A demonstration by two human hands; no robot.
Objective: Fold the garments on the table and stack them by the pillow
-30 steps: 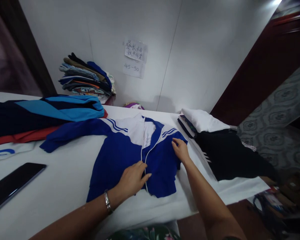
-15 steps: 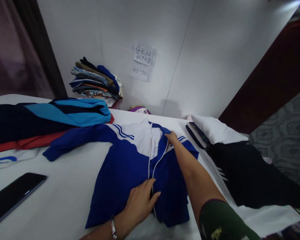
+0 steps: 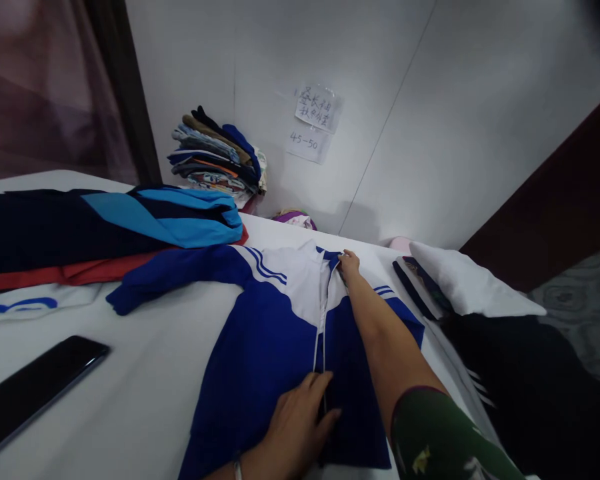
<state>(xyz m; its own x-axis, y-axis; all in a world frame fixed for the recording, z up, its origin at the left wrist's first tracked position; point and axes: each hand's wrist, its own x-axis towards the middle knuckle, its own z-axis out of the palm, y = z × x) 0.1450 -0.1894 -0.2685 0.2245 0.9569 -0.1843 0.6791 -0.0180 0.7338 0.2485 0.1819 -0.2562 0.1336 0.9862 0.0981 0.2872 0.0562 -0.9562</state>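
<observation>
A blue and white zip-up jacket (image 3: 260, 360) with striped shoulders lies front up on the white table (image 3: 145, 400), its left-hand sleeve stretched out sideways. My right hand (image 3: 349, 263) pinches the jacket's collar at the far end. Lower down, my left hand (image 3: 300, 417) rests on the front beside the zip edges, fingers stretched out and thumb apart. The two white-edged front halves lie close together, with a narrow gap near the left fingertips. My right forearm covers part of the other shoulder and sleeve.
A black phone (image 3: 45, 393) lies at the left. Behind it are dark and light-blue clothing (image 3: 180, 223) and a red garment (image 3: 95, 270). A folded clothes stack (image 3: 215, 157) stands by the wall. White cloth (image 3: 470, 280) and black clothing (image 3: 530, 380) lie at the right.
My right hand has brought the collar side of the jacket over, so the white chest panel now lies flat and the neck opening has narrowed. The view has shifted slightly.
</observation>
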